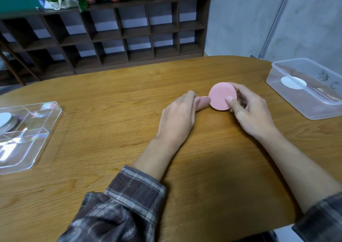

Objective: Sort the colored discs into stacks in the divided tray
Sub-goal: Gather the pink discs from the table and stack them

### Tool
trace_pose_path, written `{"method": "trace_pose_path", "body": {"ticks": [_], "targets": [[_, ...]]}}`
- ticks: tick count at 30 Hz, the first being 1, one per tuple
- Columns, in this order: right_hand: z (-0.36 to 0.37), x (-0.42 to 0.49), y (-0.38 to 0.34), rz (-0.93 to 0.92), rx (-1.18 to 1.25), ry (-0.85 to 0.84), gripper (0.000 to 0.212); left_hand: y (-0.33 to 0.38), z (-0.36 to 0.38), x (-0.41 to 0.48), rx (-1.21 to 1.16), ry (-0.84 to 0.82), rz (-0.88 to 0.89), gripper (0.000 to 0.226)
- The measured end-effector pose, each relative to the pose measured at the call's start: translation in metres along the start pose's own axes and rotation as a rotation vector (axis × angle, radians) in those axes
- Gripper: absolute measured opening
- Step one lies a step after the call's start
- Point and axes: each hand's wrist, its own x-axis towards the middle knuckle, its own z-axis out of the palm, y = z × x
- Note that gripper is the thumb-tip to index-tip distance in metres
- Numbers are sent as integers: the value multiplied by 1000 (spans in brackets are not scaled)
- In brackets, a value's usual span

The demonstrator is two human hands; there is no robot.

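Note:
My right hand (248, 108) grips a stack of pink discs (221, 97) held on edge above the middle of the table, thumb on the front face and fingers behind. My left hand (180, 115) pinches a single pink disc (260, 102) just left of the stack; most of that disc is hidden by my fingers. The clear divided tray (46, 128) lies at the left edge of the table, with a white disc (4, 118) in its far left compartment. A clear plastic box (314, 110) at the right holds another white disc (293, 82).
The wooden table (111, 121) has a rounded far edge. Behind it stands a dark cubby shelf (111, 34) with plants on top. A grey wall with a metal pipe (275, 23) is at the right.

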Motion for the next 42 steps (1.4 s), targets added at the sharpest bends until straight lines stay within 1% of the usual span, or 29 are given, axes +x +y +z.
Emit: {"method": "trace_pose_path", "body": {"ticks": [2,5,9,13,15,18,21,25,26,30,32,36,39,42], "targets": [[1,0,1,-4,3,-6,48,2,0,-1,-7,23,3,23],[2,-2,0,1,-5,-8,53,3,0,-1,-4,81,9,21],[3,-5,-7,-6,-12,-24,54,-2,5,1,-158,129,7,19],[7,-12,-15,-14,7,-107,52,-3,10,0,-287,111,-104,8],[8,-13,-16,-14,26,-140,51,-3,10,0,-329,104,-155,12],[10,-15,-17,9,46,-164,50,-3,9,0,-315,92,-159,26],[11,-17,-22,28,104,-177,50,0,7,0,-305,91,-152,33],[13,-18,-22,18,97,-188,52,3,6,0,-336,12,-208,56],[13,-18,-23,17,88,-193,53,3,6,0,-334,1,-205,56],[12,-20,-24,33,54,-231,56,3,8,-1,-305,19,-143,44],[11,-21,-26,24,28,-257,58,3,12,-1,-277,32,-123,41],[11,-23,-29,6,-125,-324,65,4,16,-2,-188,13,-103,43],[14,-24,-26,-38,-255,-335,73,5,17,-6,-124,-18,-66,46],[16,-24,-22,-79,-287,-318,71,7,16,-9,-102,-30,-49,48]]}}
